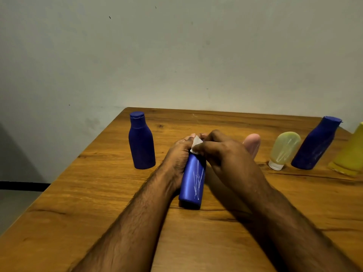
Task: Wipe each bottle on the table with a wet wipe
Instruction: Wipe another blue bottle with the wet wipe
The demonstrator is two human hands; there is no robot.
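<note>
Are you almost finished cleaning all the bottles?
Can't tell any are finished. The left hand grips a blue bottle, streaks on it, while the right hand pinches the wipe at its top. Five other bottles stand around.

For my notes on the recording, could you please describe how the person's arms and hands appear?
Both forearms are bare and hairy, with no sleeves in view. The left hand and right hand wear no gloves, rings, watch or bracelets that can be seen.
</note>
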